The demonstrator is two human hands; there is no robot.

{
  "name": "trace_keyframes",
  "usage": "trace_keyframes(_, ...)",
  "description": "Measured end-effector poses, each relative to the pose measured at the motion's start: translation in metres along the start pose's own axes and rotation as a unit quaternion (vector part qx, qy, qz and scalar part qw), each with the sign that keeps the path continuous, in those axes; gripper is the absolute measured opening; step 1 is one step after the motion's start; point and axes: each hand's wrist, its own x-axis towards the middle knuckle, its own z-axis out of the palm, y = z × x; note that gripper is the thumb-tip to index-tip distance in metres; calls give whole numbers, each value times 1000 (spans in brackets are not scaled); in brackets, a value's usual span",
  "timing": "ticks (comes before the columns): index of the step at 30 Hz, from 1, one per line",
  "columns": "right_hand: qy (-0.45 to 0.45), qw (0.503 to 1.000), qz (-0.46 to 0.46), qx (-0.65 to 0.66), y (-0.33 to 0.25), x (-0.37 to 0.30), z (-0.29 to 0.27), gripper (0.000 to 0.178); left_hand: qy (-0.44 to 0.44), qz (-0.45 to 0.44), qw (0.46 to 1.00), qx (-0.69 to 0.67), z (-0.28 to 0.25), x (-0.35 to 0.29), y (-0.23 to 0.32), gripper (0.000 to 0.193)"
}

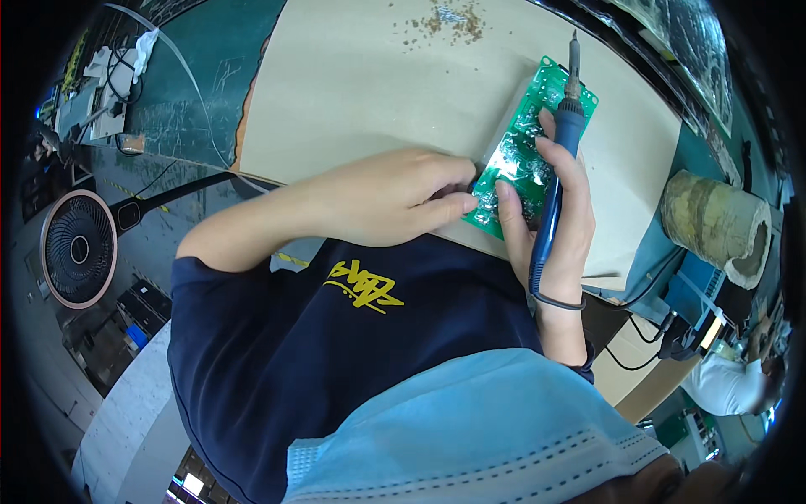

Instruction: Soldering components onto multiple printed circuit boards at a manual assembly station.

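Closest to the lens, a pale blue face mask point(478, 428) fills the lower middle of the view, and above it spreads a navy shirt point(336, 336) with a yellow print on it. Both forearms rise from there to the near edge of the surface point(361, 76), which is covered by a tan sheet.

On that sheet, toward its near right corner, lies a green circuit board point(525, 155), tilted so that its long side runs away toward the far right. Its solder side faces up and shines under the light.

At the board's near left corner, the left hand point(390, 197) has its grip closed on the edge, fingertips pinching it, with the rest of the hand resting on the sheet.

On the board's right side, the right hand point(558, 214) grips a soldering iron point(561, 151) with a blue handle. The fingers curl round the handle while the thumb lies on the board's face. The iron's metal tip points away, past the board's far end, and does not touch the board. Its cord leaves the handle's near end and loops round the wrist.

Small dark crumbs point(449, 21) are scattered at the sheet's far edge. Beyond the right edge stands a worn yellowish cylinder point(718, 223). Below the left edge, well apart from the hands, a round fan point(78, 248) with a pink rim sits low down.
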Motion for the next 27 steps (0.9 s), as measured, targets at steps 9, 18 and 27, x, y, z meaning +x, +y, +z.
trace_keyframes(9,-47,999,1,-3,-11,-4,7,45,365,17,921,139,-114,33,-24,22)
trace_keyframes(18,153,985,58,63,-14,44,-10,61,342,87,931,90,-147,56,-56,9)
trace_keyframes(27,195,975,73,74,-10,66,24,52,328,89,939,51,-140,51,-60,7)
